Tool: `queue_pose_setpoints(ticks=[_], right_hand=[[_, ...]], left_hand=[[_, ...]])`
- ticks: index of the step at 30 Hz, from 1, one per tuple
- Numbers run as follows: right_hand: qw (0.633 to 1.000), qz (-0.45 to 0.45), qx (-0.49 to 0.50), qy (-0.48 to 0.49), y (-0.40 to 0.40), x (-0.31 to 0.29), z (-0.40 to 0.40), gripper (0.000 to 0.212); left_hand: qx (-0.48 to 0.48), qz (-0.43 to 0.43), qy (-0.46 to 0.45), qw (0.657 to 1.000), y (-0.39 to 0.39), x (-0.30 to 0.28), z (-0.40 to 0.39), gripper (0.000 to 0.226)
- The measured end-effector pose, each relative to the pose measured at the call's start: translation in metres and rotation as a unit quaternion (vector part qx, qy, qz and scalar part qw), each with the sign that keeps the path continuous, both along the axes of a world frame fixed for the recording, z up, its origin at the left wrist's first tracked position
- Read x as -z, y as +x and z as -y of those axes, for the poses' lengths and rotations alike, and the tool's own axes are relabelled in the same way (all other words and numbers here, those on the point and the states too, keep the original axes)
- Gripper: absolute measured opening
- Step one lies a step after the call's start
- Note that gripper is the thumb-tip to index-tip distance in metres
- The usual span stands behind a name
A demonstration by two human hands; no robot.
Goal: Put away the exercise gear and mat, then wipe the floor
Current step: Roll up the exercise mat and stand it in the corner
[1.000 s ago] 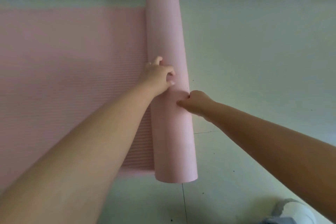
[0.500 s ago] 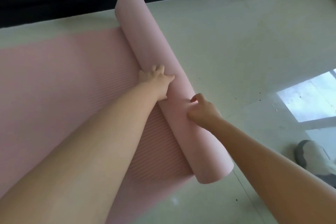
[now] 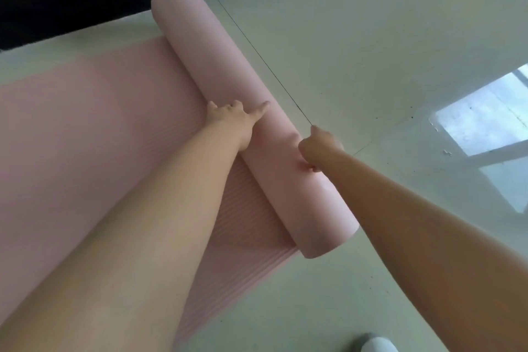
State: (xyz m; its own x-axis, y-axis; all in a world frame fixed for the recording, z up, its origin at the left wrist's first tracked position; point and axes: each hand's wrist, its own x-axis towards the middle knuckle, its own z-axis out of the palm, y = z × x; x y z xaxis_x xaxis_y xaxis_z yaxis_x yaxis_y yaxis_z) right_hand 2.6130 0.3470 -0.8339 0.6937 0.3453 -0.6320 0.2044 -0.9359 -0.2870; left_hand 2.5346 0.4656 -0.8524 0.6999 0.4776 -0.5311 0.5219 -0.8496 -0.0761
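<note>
Head view showed the rolling-up step under way: the pale pink ribbed foam exercise mat (image 3: pixel 94 134) lay flat at left, its thick roll (image 3: pixel 228 100) right of it on the glossy cream tiled floor (image 3: pixel 385 51). Left hand (image 3: pixel 231 120) pressed the roll with spread fingers; right hand (image 3: pixel 320 146) curled against it. Next, probably, another even push leftward by both hands.

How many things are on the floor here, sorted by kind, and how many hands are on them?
Pink exercise mat, partly rolled: 1
Hands on the mat's roll: 2, left hand and right hand
Light shoe at the bottom edge, cut off by the frame: 1
Total: 4
</note>
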Motion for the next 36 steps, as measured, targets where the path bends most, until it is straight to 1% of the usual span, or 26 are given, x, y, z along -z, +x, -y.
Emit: queue_pose_setpoints(ticks=[2, 4, 6, 7, 9, 10, 12, 14, 16, 17, 19, 20, 22, 26, 28, 30, 32, 34, 36], right_hand=[[1.0, 0.003, -0.023, -0.015, 0.0, 0.007, 0.0, 0.037], [1.0, 0.0, 0.004, -0.001, 0.002, 0.011, 0.002, 0.036], [1.0, -0.009, -0.004, -0.005, 0.002, 0.016, 0.001, 0.022], [1.0, -0.013, -0.01, -0.006, 0.002, 0.02, 0.0, 0.023], [0.999, -0.001, -0.039, 0.007, -0.003, 0.022, 0.0, 0.034], [0.998, 0.008, -0.054, 0.024, -0.005, 0.022, 0.0, 0.034], [0.996, -0.004, -0.065, 0.064, -0.009, 0.022, 0.0, 0.027], [0.992, -0.04, -0.07, 0.099, -0.015, 0.02, 0.002, 0.022], [0.987, -0.071, -0.077, 0.122, -0.025, 0.017, 0.002, 0.014], [0.984, -0.07, -0.088, 0.136, -0.032, 0.017, 0.002, 0.015], [0.981, -0.051, -0.11, 0.153, -0.047, 0.016, 0.003, 0.035], [0.98, -0.038, -0.119, 0.155, -0.054, 0.016, 0.002, 0.038], [0.979, -0.017, -0.133, 0.153, -0.07, 0.018, 0.0, 0.035], [0.979, 0.003, -0.117, 0.166, -0.097, 0.02, -0.004, 0.033], [0.977, -0.01, -0.118, 0.18, -0.107, 0.02, -0.006, 0.032], [0.974, -0.045, -0.117, 0.19, -0.113, 0.021, -0.004, 0.035], [0.97, -0.058, -0.115, 0.204, -0.115, 0.024, -0.002, 0.042], [0.968, -0.062, -0.113, 0.214, -0.118, 0.026, 0.0, 0.045], [0.969, -0.079, -0.122, 0.2, -0.122, 0.029, -0.001, 0.04]], left_hand=[[-0.014, 0.018, 0.023, 0.999, 0.003, 0.001, 0.007, 0.069], [-0.022, 0.086, 0.05, 0.995, 0.001, -0.001, 0.01, 0.054], [-0.004, 0.141, 0.083, 0.987, -0.005, 0.001, 0.011, 0.041], [0.015, 0.151, 0.092, 0.984, -0.007, 0.003, 0.01, 0.038], [0.022, 0.149, 0.075, 0.986, -0.015, 0.006, 0.007, 0.039], [0.003, 0.146, 0.064, 0.987, -0.019, 0.006, 0.006, 0.04], [-0.048, 0.144, 0.059, 0.987, -0.027, 0.003, 0.004, 0.046], [-0.076, 0.131, 0.054, 0.987, -0.036, -0.001, 0.002, 0.053], [-0.095, 0.126, 0.045, 0.986, -0.049, -0.004, 0.002, 0.045], [-0.11, 0.138, 0.042, 0.983, -0.054, -0.005, 0.002, 0.042], [-0.133, 0.165, 0.047, 0.976, -0.063, -0.006, 0.002, 0.04], [-0.135, 0.165, 0.053, 0.976, -0.067, -0.006, 0.002, 0.039], [-0.122, 0.135, 0.06, 0.981, -0.073, -0.007, 0.002, 0.039], [-0.144, 0.087, 0.077, 0.983, -0.084, -0.014, 0.002, 0.04], [-0.147, 0.048, 0.082, 0.985, -0.09, -0.019, 0.001, 0.048], [-0.164, 0.018, 0.074, 0.983, -0.099, -0.02, -0.001, 0.046], [-0.196, 0.035, 0.061, 0.978, -0.109, -0.02, 0.0, 0.042], [-0.216, 0.067, 0.073, 0.971, -0.118, -0.018, 0.004, 0.041], [-0.218, 0.032, 0.083, 0.972, -0.125, -0.017, 0.006, 0.045]])
